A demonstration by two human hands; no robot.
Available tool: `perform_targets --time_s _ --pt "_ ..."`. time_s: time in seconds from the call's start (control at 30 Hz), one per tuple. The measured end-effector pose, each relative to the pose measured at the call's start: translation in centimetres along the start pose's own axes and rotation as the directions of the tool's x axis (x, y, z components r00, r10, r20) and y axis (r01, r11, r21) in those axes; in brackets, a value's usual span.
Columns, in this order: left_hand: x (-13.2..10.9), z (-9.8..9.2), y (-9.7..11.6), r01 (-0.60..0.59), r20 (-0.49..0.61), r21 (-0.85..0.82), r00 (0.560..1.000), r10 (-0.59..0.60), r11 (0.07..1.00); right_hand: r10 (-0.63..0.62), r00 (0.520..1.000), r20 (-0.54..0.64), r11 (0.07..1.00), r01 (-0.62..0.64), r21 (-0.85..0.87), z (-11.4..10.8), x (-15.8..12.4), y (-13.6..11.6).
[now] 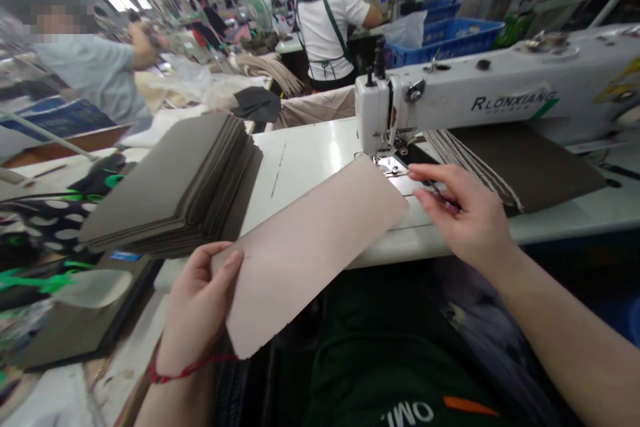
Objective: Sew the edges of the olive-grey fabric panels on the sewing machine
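Several people [325, 37] beyond white table [313, 147]; pale panel [317, 247] held across edge.

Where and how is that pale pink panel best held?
Probably pinched at the left end, thumb on top, coming from the left, as the left hand does: the pale pink panel looks thin, and that end is farthest from the sewing machine.

stacked grey panels [155, 173] on white table [313, 143]
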State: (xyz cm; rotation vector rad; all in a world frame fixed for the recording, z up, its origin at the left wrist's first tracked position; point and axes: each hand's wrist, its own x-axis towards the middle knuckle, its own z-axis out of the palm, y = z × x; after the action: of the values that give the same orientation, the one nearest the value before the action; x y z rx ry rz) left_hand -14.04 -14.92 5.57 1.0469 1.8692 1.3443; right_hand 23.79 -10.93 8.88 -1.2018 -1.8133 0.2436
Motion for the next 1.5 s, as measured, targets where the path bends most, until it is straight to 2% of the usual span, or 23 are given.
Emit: perform_targets --time_s 0.1,0.23,0.33,0.43,0.5,0.57,0.67,0.73,0.87,1.0,1.2,1.33,1.5 --pt "0.1 0.5 -2.9 0.118 0.066 -0.154 0.992 -0.109 0.981 0.011 0.984 0.175 1.0 -0.011 0.0 3.0 -1.3 1.0" --pt "-1.7 2.0 -5.5 0.176 0.129 -0.236 0.98 -0.149 0.956 0.056 0.909 0.412 0.971 0.047 -0.236 6.5 -3.0 2.5" --pt "-3.3 3.2 -5.9 0.238 0.239 -0.271 0.955 -0.174 0.933 0.076 0.866 0.494 0.914 0.137 -0.381 7.2 -3.1 2.5" --pt "-4.9 4.2 -5.7 0.304 0.343 -0.313 0.92 -0.192 0.9 0.1 0.828 0.552 0.897 0.165 -0.411 6.2 -3.6 2.0" --pt "-5.7 4.7 -5.6 0.34 0.386 -0.355 0.902 -0.195 0.871 0.133 0.823 0.552 0.904 0.128 -0.408 5.2 -4.5 2.2" --pt "-6.3 5.0 -5.9 0.368 0.404 -0.4 0.893 -0.199 0.84 0.203 0.842 0.499 0.895 0.047 -0.444 4.4 -5.4 3.0" --pt "-6.5 4.6 -7.1 0.385 0.372 -0.466 0.902 -0.219 0.797 0.353 0.875 0.332 0.786 -0.085 -0.612 3.8 -6.1 5.5" --pt "-6.3 3.9 -8.5 0.375 0.301 -0.521 0.921 -0.246 0.767 0.379 0.896 0.233 0.702 -0.114 -0.703 3.7 -6.0 7.5" --pt "-4.9 1.9 -11.7 0.345 0.142 -0.634 0.932 -0.335 0.692 0.298 0.927 0.229 0.693 -0.045 -0.719 4.1 -5.3 10.3" --pt "-2.6 0.3 -13.4 0.289 0.019 -0.751 0.909 -0.417 0.594 0.253 0.932 0.258 0.709 0.003 -0.705 4.9 -4.3 11.0" --pt "-0.2 -1.2 -12.8 0.304 0.088 -0.839 0.895 -0.438 0.452 0.097 0.946 0.309 0.774 0.123 -0.621 5.5 -3.2 11.8" --pt "-0.5 -2.0 -13.0 0.34 0.107 -0.832 0.873 -0.475 0.438 0.06 0.951 0.304 0.776 0.147 -0.614 5.2 -3.2 12.4" --pt "-3.1 -3.6 -13.7 0.334 0.057 -0.782 0.878 -0.475 0.525 0.059 0.95 0.308 0.735 0.167 -0.657 5.2 -3.6 13.1"
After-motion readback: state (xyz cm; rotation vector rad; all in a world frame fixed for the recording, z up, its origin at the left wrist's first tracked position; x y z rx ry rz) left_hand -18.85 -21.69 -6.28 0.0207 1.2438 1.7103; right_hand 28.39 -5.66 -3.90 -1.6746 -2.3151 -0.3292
